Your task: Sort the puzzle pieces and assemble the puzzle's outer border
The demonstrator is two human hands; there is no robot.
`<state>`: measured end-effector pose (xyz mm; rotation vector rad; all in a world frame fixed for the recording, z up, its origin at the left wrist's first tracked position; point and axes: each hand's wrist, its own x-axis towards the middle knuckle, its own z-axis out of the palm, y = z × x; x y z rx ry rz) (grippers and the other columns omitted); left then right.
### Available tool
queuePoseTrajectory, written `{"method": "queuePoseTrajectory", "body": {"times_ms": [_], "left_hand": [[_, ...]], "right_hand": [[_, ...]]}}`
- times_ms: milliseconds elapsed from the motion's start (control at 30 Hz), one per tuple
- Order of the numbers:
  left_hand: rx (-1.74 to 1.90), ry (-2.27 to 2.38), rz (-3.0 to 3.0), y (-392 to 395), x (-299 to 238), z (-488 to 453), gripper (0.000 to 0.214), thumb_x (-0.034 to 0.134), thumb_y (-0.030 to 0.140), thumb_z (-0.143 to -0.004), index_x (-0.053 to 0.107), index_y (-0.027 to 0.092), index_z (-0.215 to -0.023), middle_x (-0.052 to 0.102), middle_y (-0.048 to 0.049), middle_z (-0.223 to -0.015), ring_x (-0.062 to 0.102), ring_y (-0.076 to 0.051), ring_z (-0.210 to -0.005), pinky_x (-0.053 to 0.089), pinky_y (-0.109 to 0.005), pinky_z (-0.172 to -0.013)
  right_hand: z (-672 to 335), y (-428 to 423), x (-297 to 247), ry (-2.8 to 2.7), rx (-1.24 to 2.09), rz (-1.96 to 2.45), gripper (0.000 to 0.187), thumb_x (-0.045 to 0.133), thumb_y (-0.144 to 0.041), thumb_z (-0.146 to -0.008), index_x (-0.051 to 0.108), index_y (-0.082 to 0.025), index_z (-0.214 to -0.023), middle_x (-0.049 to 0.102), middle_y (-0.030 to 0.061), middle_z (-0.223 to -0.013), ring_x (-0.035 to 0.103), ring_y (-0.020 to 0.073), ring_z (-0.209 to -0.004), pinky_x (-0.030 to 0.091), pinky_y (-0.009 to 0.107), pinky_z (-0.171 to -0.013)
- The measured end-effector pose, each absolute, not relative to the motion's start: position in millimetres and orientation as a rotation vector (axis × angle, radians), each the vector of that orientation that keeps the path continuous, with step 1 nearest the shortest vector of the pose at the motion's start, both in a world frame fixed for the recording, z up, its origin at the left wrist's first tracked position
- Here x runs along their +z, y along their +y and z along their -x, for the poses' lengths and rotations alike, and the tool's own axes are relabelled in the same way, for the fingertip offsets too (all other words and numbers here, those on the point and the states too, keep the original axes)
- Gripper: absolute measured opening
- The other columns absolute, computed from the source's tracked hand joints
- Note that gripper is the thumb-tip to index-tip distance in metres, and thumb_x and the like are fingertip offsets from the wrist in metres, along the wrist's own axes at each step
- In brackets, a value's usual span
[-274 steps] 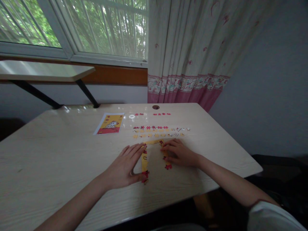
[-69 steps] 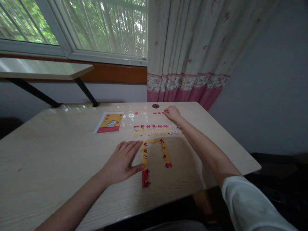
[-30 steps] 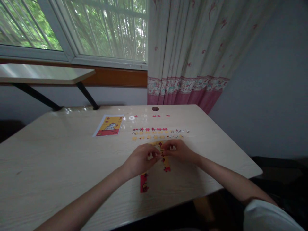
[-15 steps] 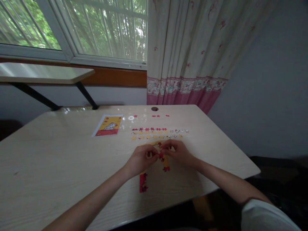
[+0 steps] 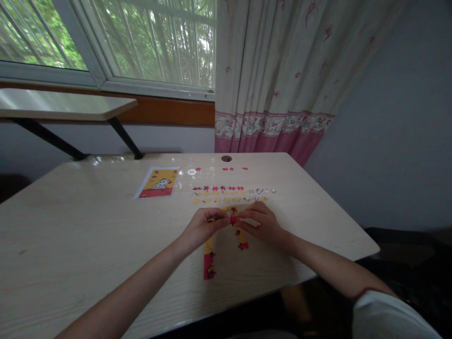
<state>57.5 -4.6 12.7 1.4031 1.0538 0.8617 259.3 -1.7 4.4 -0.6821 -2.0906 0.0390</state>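
Note:
A small red jigsaw puzzle piece is pinched between the fingertips of my left hand and my right hand. Below and behind it lies the partly joined puzzle border, yellow with red parts, its top edge partly covered by my fingers. The border's left side runs down past my left wrist and ends in red. Just beyond my hands, loose yellow and white pieces lie in rows, with a row of red pieces behind them.
A printed reference picture of a white animal on yellow and red lies left of the rows. Several red pieces sit near the cable hole at the table's back. A raised shelf stands at the back left, and a curtain hangs behind.
The red piece between my hands has moved slightly up and left. My left fingers have straightened, and more of the border's left side shows. The camera view has shifted a little.

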Motion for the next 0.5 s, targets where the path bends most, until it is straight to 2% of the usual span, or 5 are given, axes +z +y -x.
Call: {"method": "queuePoseTrajectory", "body": {"times_ms": [233, 333, 400, 500], "left_hand": [[0.745, 1.084, -1.717, -7, 6, -55, 0.022, 0.059, 0.036, -0.076, 0.068, 0.016, -0.075, 0.056, 0.0013, -0.059, 0.043, -0.01, -0.052, 0.033, -0.022, -0.05], [0.777, 1.098, -2.067, -11, 7, -49, 0.019, 0.058, 0.029, -0.078, 0.067, 0.019, -0.09, 0.061, -0.003, -0.078, 0.051, -0.015, -0.071, 0.042, -0.027, -0.065], [0.769, 1.004, -2.297, -13, 8, -45, 0.021, 0.055, 0.022, -0.08, 0.064, 0.019, -0.099, 0.061, -0.0061, -0.092, 0.051, -0.019, -0.086, 0.042, -0.033, -0.077], [0.652, 0.836, -2.53, -16, 9, -41, 0.024, 0.05, 0.016, -0.082, 0.064, 0.021, -0.101, 0.059, -0.0072, -0.098, 0.049, -0.021, -0.093, 0.041, -0.037, -0.083]], "right_hand": [[-267, -3, 4, -2.192, -0.043, 0.649, 0.011, 0.064, -0.026, -0.077, 0.063, -0.021, -0.087, 0.065, 0.0014, -0.076, 0.055, 0.0132, -0.07, 0.042, 0.029, -0.068], [-276, -3, 2, -2.263, 0.004, 0.645, 0.011, 0.061, -0.028, -0.078, 0.063, -0.02, -0.086, 0.063, 0.0019, -0.074, 0.055, 0.0135, -0.07, 0.041, 0.029, -0.069], [-284, -5, -1, -2.366, 0.065, 0.61, 0.013, 0.06, -0.031, -0.078, 0.063, -0.02, -0.084, 0.062, 0.0013, -0.071, 0.054, 0.0136, -0.069, 0.04, 0.029, -0.068], [-291, -9, -6, -2.492, 0.162, 0.544, 0.017, 0.06, -0.037, -0.076, 0.063, -0.021, -0.079, 0.061, 0.0007, -0.068, 0.053, 0.0136, -0.067, 0.038, 0.03, -0.067]]}}
